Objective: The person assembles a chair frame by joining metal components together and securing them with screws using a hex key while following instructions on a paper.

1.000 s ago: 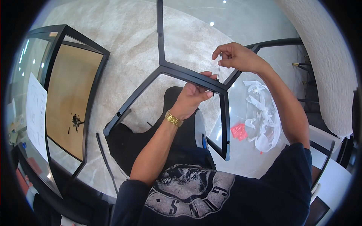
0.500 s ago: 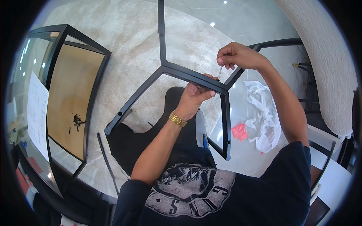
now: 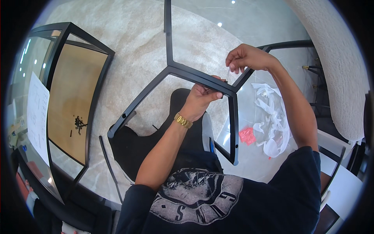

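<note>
A black metal furniture frame stands in front of me, its bars meeting at angled corners. My left hand grips its crossbar near the right corner, thumb on the near side and fingertips showing past the far edge. Above that corner, my right hand pinches a thin metal rod, perhaps a hex key. The rod points down to a small dark piece, likely a bolt head, at the bar by my left fingertips. Exactly how the rod's tip sits there is too small to tell.
At the left stands a glass-topped black table with a wooden shelf bearing several dark bolts. A paper sheet lies on the glass. White plastic wrapping and a red packet lie right; a textured, light-coloured furniture piece stands beyond.
My right hand has shifted very slightly to the right, with its fingers turned a little around the rod. My left hand keeps its grip on the crossbar.
</note>
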Motion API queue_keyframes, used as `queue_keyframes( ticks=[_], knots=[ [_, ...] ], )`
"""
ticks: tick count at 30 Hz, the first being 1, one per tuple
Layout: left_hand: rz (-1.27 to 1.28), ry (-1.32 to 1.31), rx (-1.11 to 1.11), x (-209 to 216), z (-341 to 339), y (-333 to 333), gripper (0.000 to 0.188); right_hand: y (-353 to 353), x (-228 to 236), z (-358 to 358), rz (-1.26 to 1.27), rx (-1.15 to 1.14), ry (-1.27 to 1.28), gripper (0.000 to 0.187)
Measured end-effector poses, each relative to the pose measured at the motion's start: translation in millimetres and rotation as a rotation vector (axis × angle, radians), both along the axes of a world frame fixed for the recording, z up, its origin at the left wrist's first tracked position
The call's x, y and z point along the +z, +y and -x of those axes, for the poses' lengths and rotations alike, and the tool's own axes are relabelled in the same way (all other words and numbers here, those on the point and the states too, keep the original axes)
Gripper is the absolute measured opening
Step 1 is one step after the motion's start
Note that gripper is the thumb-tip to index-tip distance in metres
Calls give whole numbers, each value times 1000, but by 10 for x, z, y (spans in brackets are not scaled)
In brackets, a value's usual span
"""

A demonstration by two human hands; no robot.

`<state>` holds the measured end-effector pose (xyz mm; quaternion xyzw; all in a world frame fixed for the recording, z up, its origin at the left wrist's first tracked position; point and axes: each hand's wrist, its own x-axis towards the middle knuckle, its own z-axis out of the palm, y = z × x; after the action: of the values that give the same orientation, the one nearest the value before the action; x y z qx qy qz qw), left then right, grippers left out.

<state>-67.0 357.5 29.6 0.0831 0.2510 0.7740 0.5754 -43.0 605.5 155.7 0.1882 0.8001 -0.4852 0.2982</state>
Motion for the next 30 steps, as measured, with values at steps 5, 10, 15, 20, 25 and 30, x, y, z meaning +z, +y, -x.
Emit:
queue_keyframes(
  ticks=[5, 10, 15, 20, 25, 30],
  knots=[
    [-13, 1, -9, -1, 16, 14, 47, -41, -9, -5, -213, 66, 0, 13],
    [-8, -7, -25, -28, 32, -3, 46, -278, 151, 10, -244, 16, 120, 14],
    [-18, 22, -36, -13, 41, -11, 48, -77, 224, -167, -39, 11, 114, 28],
    [-19, 20, -48, -10, 68, -27, 48, -136, 259, 41, -134, 76, 18, 18],
    [-18, 6, -53, -2, 35, 7, 48, -111, -121, 179, -347, 299, 104, 19],
    [-25, 35, -35, -41, 43, -4, 47, -229, -130, 75, -119, 4, 90, 21]
  ],
)
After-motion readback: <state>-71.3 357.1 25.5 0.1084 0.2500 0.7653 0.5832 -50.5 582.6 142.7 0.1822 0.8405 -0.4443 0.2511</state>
